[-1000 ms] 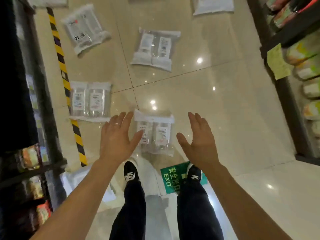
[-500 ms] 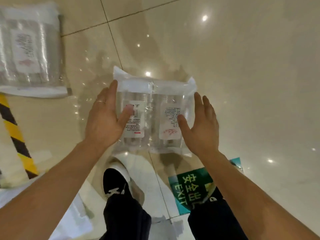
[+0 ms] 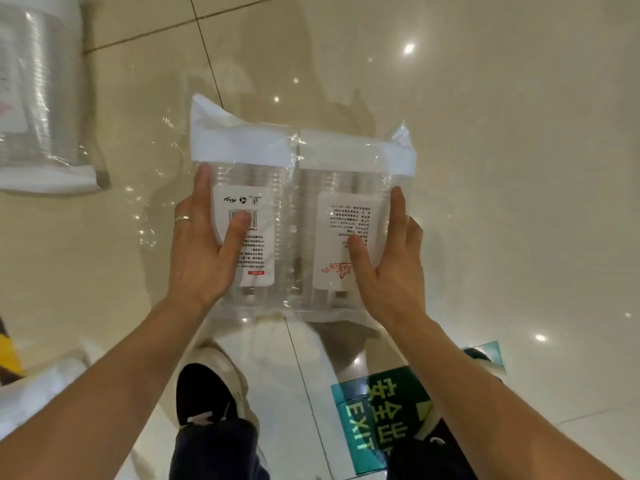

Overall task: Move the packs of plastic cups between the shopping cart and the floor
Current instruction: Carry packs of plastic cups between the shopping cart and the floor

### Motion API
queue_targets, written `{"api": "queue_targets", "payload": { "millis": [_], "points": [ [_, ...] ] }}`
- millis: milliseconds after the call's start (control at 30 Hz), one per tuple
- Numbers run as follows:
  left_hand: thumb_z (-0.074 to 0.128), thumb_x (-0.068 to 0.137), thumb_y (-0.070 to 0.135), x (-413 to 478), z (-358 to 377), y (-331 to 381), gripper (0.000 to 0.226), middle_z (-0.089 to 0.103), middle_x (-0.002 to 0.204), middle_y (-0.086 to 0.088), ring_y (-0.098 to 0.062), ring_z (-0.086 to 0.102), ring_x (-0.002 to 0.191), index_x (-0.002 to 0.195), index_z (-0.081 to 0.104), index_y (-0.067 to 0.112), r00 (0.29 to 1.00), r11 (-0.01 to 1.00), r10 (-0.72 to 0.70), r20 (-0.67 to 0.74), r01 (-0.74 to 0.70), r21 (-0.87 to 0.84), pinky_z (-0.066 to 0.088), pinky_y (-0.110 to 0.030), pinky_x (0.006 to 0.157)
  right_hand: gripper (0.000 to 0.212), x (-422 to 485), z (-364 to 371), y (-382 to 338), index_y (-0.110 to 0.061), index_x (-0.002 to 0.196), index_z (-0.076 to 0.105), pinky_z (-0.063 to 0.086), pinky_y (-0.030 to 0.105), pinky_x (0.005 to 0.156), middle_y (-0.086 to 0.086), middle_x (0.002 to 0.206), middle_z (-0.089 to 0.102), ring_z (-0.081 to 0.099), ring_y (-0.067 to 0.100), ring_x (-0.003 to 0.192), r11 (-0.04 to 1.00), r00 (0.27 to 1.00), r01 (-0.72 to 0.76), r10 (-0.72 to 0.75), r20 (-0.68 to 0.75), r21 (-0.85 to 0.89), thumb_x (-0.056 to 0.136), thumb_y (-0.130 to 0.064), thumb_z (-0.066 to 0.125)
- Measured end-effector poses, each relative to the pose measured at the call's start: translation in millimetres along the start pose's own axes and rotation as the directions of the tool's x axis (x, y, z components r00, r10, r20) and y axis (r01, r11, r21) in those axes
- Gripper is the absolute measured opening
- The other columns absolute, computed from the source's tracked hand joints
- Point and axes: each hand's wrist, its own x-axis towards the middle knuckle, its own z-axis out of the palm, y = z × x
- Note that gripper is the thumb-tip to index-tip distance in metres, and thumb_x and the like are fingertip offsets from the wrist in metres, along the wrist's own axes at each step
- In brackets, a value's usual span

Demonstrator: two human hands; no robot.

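Note:
A clear twin pack of plastic cups (image 3: 294, 216) with two white labels and a white top band sits in the middle of the head view, over the glossy floor. My left hand (image 3: 201, 251) grips its left side, thumb across the barcode label. My right hand (image 3: 391, 261) grips its right side, thumb on the other label. Whether the pack still touches the floor I cannot tell. The shopping cart is not in view.
Another pack of cups (image 3: 38, 109) lies on the beige tile floor at the upper left. A white plastic pack (image 3: 38, 386) shows at the lower left. A green EXIT floor sticker (image 3: 377, 417) and my two shoes are below the hands.
I have bent lower and the view has closed in on the pack. Both hands went from open above it to gripping its two sides.

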Motion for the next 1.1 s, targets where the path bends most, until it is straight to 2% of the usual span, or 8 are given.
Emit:
{"api": "queue_targets", "payload": {
  "millis": [167, 300, 400, 500, 633, 733, 933, 1100],
  "points": [
    [0.047, 0.099, 0.049, 6.5, -68.2, 87.3, 0.072, 0.037, 0.152, -0.004, -0.001, 0.037, 0.124, 0.156, 0.007, 0.033, 0.985, 0.995, 0.080, -0.156, -0.088, -0.048, 0.033, -0.026, 0.097, 0.077, 5.9, -82.7, -75.9, -0.036, 0.154, 0.000, 0.033, 0.003, 0.077, 0.001, 0.144, 0.032, 0.034, -0.022, 0.097, 0.993, 0.986, 0.122, -0.121, -0.112, 0.004, 0.097, -0.046, 0.051],
    [0.047, 0.094, 0.060, 9.5, -160.2, 180.2, 0.070, 0.042, 0.152, -0.001, -0.026, 0.050, 0.130, 0.150, 0.009, 0.041, 0.965, 0.976, 0.098, -0.242, -0.141, -0.167, 0.043, -0.052, 0.103, 0.075, 5.3, -179.0, -182.3, -0.024, 0.156, 0.010, 0.029, 0.007, 0.090, 0.006, 0.148, 0.034, 0.029, -0.016, 0.112, 0.970, 0.943, 0.242, -0.243, -0.227, -0.035, 0.097, -0.036, 0.055],
    [0.049, 0.099, 0.046, 4.8, -249.1, 264.6, 0.066, 0.036, 0.155, -0.004, -0.023, 0.039, 0.138, 0.154, 0.021, 0.022, 0.910, 0.964, 0.203, -0.361, -0.250, -0.088, 0.032, -0.037, 0.114, 0.077, -8.7, -262.1, -277.5, -0.029, 0.156, 0.007, 0.028, 0.021, 0.107, 0.007, 0.157, 0.026, 0.026, 0.007, 0.137, 0.953, 0.909, 0.299, -0.301, -0.289, -0.054, 0.096, -0.037, 0.054],
    [0.049, 0.101, 0.040, -11.4, -349.7, 356.9, 0.063, 0.034, 0.155, -0.007, -0.020, 0.032, 0.140, 0.154, 0.023, 0.017, 0.837, 0.939, 0.299, -0.458, -0.343, -0.014, 0.019, -0.012, 0.108, 0.077, -37.0, -350.4, -376.7, -0.028, 0.156, 0.011, 0.016, -0.006, 0.093, 0.003, 0.154, 0.030, 0.029, -0.004, 0.124, 0.915, 0.843, 0.399, -0.391, -0.370, -0.058, 0.095, -0.035, 0.057],
    [0.044, 0.099, 0.047, -52.5, -489.1, 471.6, 0.064, 0.034, 0.156, -0.006, -0.022, 0.035, 0.140, 0.155, 0.022, 0.025, 0.739, 0.897, 0.388, -0.550, -0.439, 0.044, 0.028, -0.028, 0.109, 0.077, -102.7, -469.0, -502.2, -0.026, 0.156, 0.012, 0.008, -0.012, 0.084, -0.003, 0.145, 0.034, 0.027, -0.010, 0.116, 0.854, 0.751, 0.515, -0.494, -0.438, -0.080, 0.095, -0.038, 0.058],
    [0.042, 0.096, 0.052, -101.0, -583.2, 545.4, 0.067, 0.035, 0.155, -0.005, -0.024, 0.038, 0.139, 0.155, 0.021, 0.029, 0.669, 0.882, 0.407, -0.623, -0.466, 0.075, 0.036, -0.037, 0.107, 0.078, -163.7, -549.4, -583.4, -0.027, 0.156, 0.011, 0.012, -0.006, 0.088, 0.004, 0.142, 0.040, 0.031, 0.006, 0.123, 0.808, 0.682, 0.574, -0.562, -0.469, -0.134, 0.095, -0.041, 0.057],
    [0.035, 0.095, 0.054, -221.1, -722.8, 664.1, 0.067, 0.038, 0.152, -0.010, -0.031, 0.044, 0.129, 0.156, 0.013, 0.034, 0.495, 0.827, 0.477, -0.726, -0.532, 0.181, 0.043, -0.041, 0.088, 0.076, -289.0, -682.1, -703.0, -0.041, 0.153, 0.008, 0.034, 0.029, 0.092, 0.003, 0.139, 0.041, 0.039, 0.008, 0.116, 0.709, 0.523, 0.673, -0.657, -0.543, -0.210, 0.093, -0.046, 0.055],
    [0.036, 0.095, 0.051, -306.8, -788.2, 739.3, 0.065, 0.036, 0.153, -0.012, -0.036, 0.046, 0.127, 0.155, 0.017, 0.034, 0.382, 0.771, 0.496, -0.780, -0.607, 0.192, 0.044, -0.046, 0.089, 0.073, -380.7, -760.5, -746.9, -0.042, 0.153, 0.007, 0.034, 0.028, 0.082, 0.006, 0.135, 0.042, 0.046, 0.018, 0.108, 0.659, 0.381, 0.697, -0.674, -0.633, -0.283, 0.096, -0.045, 0.052]
  ]
}}
